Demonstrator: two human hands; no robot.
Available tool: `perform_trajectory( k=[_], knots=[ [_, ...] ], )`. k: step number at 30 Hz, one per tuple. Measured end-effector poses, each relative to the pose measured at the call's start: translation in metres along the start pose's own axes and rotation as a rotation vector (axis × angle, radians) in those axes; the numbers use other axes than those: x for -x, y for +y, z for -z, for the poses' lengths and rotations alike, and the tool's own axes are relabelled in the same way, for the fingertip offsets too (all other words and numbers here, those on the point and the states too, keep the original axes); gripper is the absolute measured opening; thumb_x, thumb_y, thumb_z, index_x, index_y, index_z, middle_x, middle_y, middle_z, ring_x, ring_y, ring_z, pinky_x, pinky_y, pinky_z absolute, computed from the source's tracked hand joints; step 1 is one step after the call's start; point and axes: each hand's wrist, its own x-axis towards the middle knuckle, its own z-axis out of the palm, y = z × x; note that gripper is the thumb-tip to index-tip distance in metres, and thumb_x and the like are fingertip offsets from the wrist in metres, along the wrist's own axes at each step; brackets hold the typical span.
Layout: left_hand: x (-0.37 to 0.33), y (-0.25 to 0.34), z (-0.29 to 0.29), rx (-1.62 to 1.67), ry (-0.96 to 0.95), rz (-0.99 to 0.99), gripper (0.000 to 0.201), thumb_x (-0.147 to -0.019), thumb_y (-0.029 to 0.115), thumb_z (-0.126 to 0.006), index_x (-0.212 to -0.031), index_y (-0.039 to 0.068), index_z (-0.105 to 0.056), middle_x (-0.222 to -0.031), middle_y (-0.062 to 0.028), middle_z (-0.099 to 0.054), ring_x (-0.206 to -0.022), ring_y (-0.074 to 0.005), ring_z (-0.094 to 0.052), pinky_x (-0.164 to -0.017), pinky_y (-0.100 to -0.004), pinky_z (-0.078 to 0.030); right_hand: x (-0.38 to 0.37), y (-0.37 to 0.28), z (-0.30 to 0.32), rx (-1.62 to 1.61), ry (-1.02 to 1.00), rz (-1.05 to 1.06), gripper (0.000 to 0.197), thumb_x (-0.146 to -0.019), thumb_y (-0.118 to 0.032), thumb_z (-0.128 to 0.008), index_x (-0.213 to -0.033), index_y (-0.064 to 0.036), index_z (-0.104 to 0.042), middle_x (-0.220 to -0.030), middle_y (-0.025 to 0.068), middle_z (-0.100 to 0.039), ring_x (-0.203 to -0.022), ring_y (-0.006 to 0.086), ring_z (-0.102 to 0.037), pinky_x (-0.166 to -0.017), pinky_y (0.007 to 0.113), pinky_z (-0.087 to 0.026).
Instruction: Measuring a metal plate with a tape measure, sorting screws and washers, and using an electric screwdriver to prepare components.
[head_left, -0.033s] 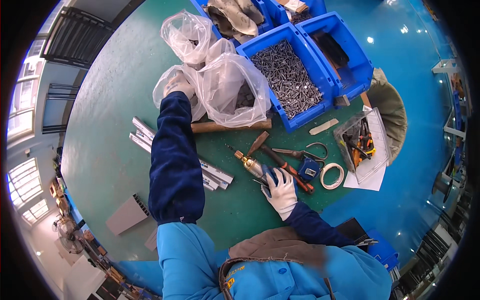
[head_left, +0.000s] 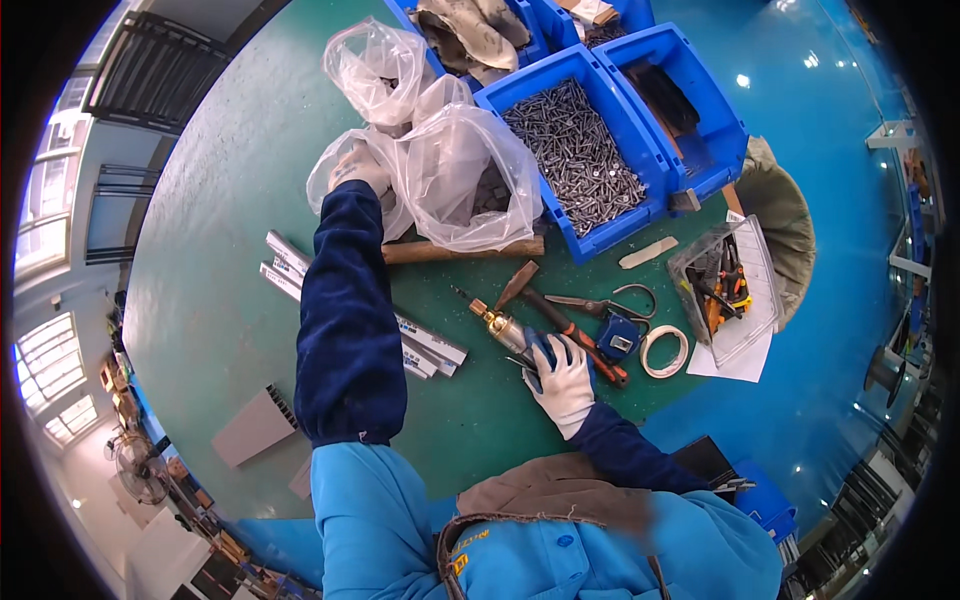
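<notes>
Head view: our left hand (head_left: 360,172) in mouth of clear plastic bag (head_left: 318,180), fingertips hidden, cannot tell if closed. Our right hand (head_left: 548,362) curls round rear of brass-and-silver driver (head_left: 500,325) over green counter (head_left: 220,250), hammer (head_left: 560,315) just beside. Printed marks on white strips (head_left: 430,345); yellow lettering on blue jacket (head_left: 570,560). Open green stretches from bag to curved left edge.

Clear plastic bag (head_left: 322,178) — open, crumpled | brass-and-silver drill (head_left: 507,333) — lying on green tabletop (head_left: 230,310)
</notes>
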Motion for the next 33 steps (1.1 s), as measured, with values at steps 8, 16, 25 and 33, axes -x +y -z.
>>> perform_trajectory(
  k=[8, 16, 25, 33],
  knots=[
    [-0.068, -0.096, -0.113, 0.09, 0.246, 0.044, 0.037, -0.093, 0.03, -0.059, -0.121, 0.007, -0.063, -0.112, -0.0093, -0.067, -0.1, -0.0207, -0.065, -0.097, -0.0309, -0.048, -0.005, -0.011, 0.005, -0.034, -0.01, 0.051, 0.059, -0.073, -0.023, -0.074, -0.126, -0.0076, -0.055, -0.127, 0.0157, -0.051, -0.113, 0.0375, -0.052, -0.094, 0.048, -0.046],
    [-0.017, 0.019, -0.064, 0.785, 0.341, 0.105, 0.076, -0.06, 0.035, -0.076, -0.125, -0.001, -0.056, -0.116, -0.0248, -0.063, -0.103, -0.0383, -0.063, -0.092, -0.0456, -0.052, 0.011, 0.005, -0.009, 0.202, 0.017, 0.048, 0.065, -0.074, -0.027, -0.075, -0.131, -0.0081, -0.051, -0.129, 0.0142, -0.054, -0.115, 0.0346, -0.053, -0.097, 0.045, -0.046],
    [-0.035, -0.068, -0.077, 1.046, 0.545, -0.333, 0.054, -0.072, 0.017, -0.077, -0.118, -0.001, -0.056, -0.103, -0.0164, -0.067, -0.086, -0.0312, -0.065, -0.077, -0.0364, -0.055, 0.013, 0.009, -0.019, 0.236, 0.086, 0.108, 0.065, -0.076, -0.026, -0.075, -0.133, -0.007, -0.048, -0.124, 0.0144, -0.055, -0.111, 0.0348, -0.055, -0.098, 0.047, -0.047],
    [0.088, -0.064, -0.071, 2.157, 0.026, -0.22, 0.022, -0.086, 0.014, -0.073, -0.105, 0.005, -0.065, -0.088, -0.0104, -0.07, -0.057, -0.0157, -0.06, -0.039, -0.0217, -0.044, 0.008, 0.013, -0.008, 0.254, 0.041, 0.09, 0.064, -0.078, -0.031, -0.073, -0.132, -0.0059, -0.05, -0.123, 0.0153, -0.056, -0.107, 0.0346, -0.056, -0.094, 0.045, -0.047]
  ],
)
